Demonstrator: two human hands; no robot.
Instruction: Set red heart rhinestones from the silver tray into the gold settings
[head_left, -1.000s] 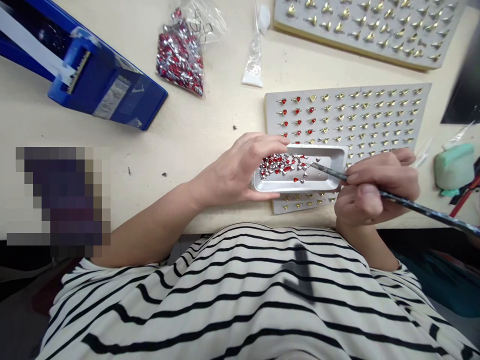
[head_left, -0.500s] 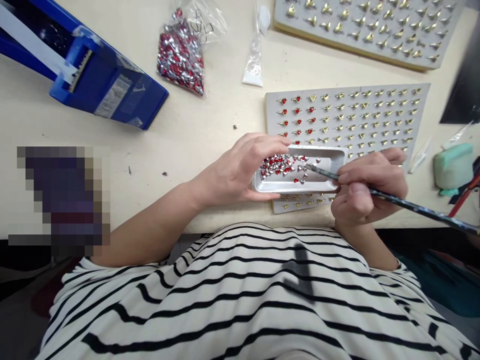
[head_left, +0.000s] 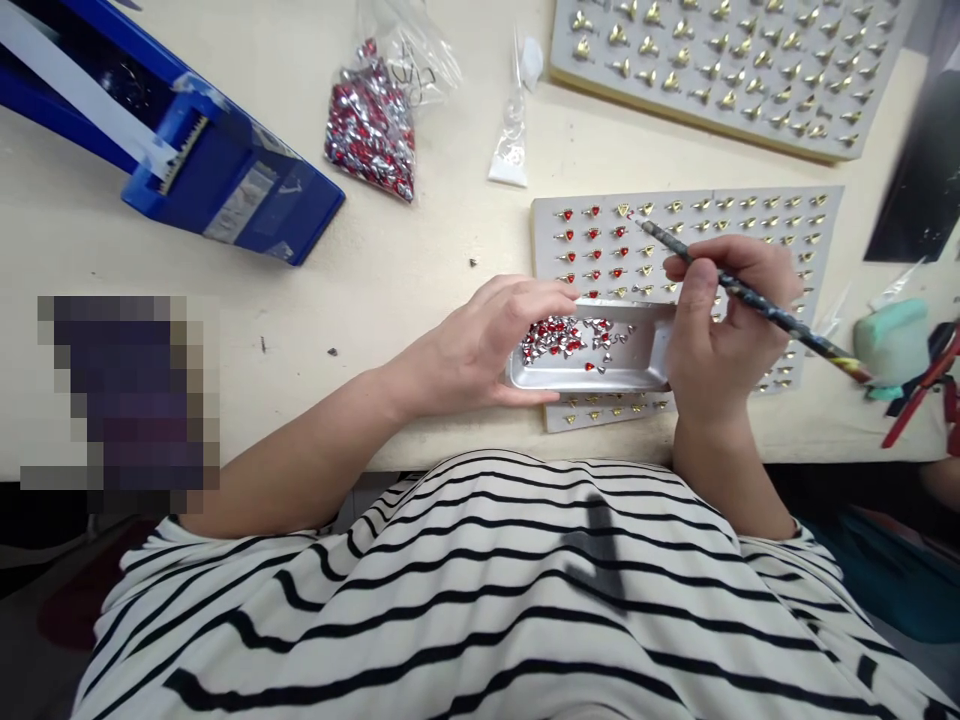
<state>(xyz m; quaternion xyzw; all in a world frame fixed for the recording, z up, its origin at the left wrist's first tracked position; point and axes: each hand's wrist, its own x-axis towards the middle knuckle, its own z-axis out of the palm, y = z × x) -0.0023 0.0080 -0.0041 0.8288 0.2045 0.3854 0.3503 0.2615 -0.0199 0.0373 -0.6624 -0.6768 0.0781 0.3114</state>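
Note:
My left hand (head_left: 495,340) grips the left end of a shallow white tray (head_left: 622,378), thumb and fingers on opposite sides. Red and silver rhinestones (head_left: 555,340) are heaped at the tray's left, with a few scattered toward its middle. Pinched in my right hand (head_left: 731,320) is a pencil-like stick (head_left: 780,318) with a dark, speckled shaft. Its tip points at the upper part of a grey foam board (head_left: 817,210) set with rows of gold rings. A small red stone shows near the tip, beside a ring (head_left: 622,211). Rings in the left columns carry red heart-shaped stones.
A second ring board (head_left: 750,120) lies at the back right. Behind the tray are a bag of red stones (head_left: 371,130) and a small clear packet (head_left: 511,150). A blue tape dispenser (head_left: 255,190) stands left; a green lump (head_left: 892,340) and red-handled pliers (head_left: 919,400) lie right.
My right hand has moved the stick's tip up from the stones in the tray to the ring board's top rows. My left hand stays on the tray.

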